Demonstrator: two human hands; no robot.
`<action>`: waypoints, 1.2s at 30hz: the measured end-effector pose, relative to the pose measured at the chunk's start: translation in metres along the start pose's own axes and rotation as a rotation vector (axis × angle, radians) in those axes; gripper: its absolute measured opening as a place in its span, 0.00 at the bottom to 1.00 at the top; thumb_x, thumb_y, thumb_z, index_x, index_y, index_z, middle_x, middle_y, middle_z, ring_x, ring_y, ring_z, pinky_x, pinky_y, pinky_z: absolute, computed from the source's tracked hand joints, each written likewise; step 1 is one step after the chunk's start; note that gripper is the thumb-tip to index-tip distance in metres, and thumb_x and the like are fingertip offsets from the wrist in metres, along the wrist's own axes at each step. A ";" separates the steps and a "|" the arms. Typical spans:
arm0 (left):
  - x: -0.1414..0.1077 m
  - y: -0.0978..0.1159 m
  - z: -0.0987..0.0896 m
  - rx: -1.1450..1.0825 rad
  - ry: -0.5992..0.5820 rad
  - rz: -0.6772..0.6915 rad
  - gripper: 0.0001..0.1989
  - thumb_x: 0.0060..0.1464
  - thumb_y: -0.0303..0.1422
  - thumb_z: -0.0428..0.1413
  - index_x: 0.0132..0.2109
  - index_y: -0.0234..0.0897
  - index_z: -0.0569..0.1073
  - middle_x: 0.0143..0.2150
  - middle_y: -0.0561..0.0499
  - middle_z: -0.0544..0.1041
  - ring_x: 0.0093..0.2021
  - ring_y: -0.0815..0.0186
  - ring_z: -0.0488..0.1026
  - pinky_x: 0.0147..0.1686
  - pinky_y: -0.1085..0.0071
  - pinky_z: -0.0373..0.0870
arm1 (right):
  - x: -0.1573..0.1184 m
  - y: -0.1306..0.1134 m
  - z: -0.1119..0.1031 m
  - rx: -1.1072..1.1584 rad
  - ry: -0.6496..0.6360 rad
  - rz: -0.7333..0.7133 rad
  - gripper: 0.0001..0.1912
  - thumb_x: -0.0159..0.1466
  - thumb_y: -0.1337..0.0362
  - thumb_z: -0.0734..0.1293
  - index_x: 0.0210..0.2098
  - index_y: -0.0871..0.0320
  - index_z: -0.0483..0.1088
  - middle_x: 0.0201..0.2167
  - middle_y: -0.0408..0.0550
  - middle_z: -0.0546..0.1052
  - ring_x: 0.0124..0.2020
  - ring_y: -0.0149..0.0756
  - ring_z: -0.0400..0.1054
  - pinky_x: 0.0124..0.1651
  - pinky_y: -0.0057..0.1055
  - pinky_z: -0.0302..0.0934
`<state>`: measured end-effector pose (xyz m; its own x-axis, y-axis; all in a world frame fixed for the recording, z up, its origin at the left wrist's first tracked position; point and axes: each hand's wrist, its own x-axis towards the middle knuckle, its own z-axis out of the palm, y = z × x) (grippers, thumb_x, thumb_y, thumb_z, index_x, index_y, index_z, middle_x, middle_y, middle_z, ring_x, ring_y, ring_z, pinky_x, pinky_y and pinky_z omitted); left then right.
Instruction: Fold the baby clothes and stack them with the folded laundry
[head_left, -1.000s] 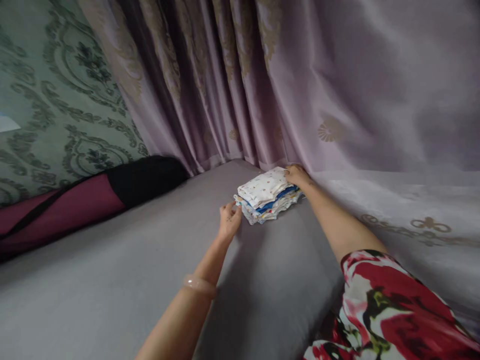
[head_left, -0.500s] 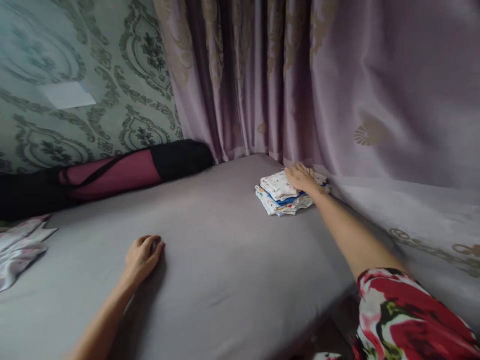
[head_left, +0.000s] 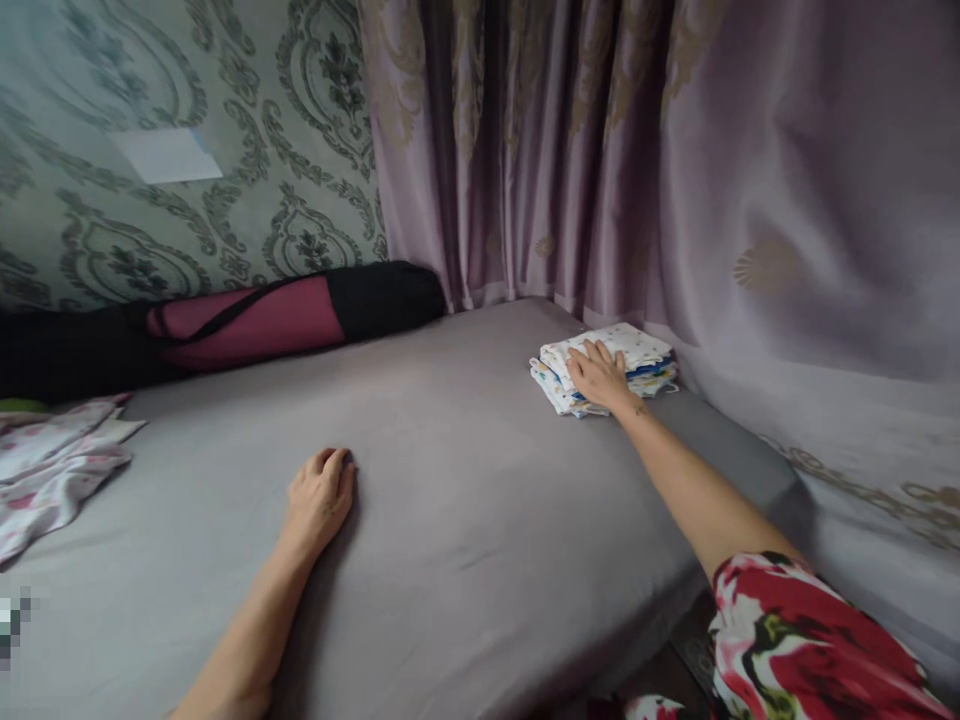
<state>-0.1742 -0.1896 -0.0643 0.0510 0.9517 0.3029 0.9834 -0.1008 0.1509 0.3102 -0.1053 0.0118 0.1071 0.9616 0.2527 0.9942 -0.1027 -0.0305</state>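
My right hand point(head_left: 598, 375) lies on a stack of folded clothes point(head_left: 637, 347), white with small prints and a blue layer, near the far right edge of the bed. Its fingers are spread flat across the near left part of the top piece. Lower down at left of centre, my left hand point(head_left: 322, 493) rests on the grey bed sheet point(head_left: 450, 480), fingers curled in loosely. Nothing shows in it, though the undersides of the fingertips are hidden.
A long black and maroon bag point(head_left: 262, 325) lies along the patterned wall. Crumpled white and pink cloth point(head_left: 56, 465) is at the left edge, with something green behind it. Purple curtains point(head_left: 517, 160) hang against the bed's far and right sides.
My right hand has shifted toward the near left side of the stack, uncovering more of the top piece. My left hand stays curled on the sheet. The view has turned slightly left.
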 end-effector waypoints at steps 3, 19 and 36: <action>-0.002 0.001 0.000 0.004 -0.003 0.041 0.23 0.65 0.39 0.38 0.55 0.35 0.70 0.55 0.39 0.71 0.54 0.53 0.70 0.54 0.58 0.67 | -0.004 -0.006 -0.004 -0.007 -0.003 0.018 0.24 0.70 0.58 0.50 0.60 0.56 0.65 0.66 0.57 0.60 0.67 0.52 0.48 0.63 0.60 0.43; -0.007 0.010 -0.006 0.024 -0.019 0.114 0.21 0.66 0.36 0.38 0.56 0.30 0.68 0.57 0.35 0.70 0.55 0.53 0.68 0.56 0.57 0.64 | -0.042 -0.271 0.010 0.295 -0.174 -0.522 0.19 0.67 0.63 0.59 0.56 0.59 0.66 0.58 0.56 0.67 0.59 0.42 0.60 0.58 0.39 0.54; 0.016 -0.009 -0.036 -0.140 -0.166 0.113 0.14 0.58 0.24 0.46 0.46 0.32 0.74 0.46 0.42 0.77 0.48 0.61 0.73 0.52 0.68 0.68 | -0.080 -0.356 0.057 0.221 -0.090 -0.681 0.26 0.71 0.64 0.49 0.62 0.67 0.62 0.65 0.60 0.62 0.66 0.48 0.53 0.66 0.46 0.46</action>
<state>-0.1883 -0.1841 -0.0266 0.1988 0.9654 0.1686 0.9365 -0.2378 0.2576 -0.0522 -0.1308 -0.0531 -0.5467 0.8119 0.2047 0.8152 0.5720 -0.0916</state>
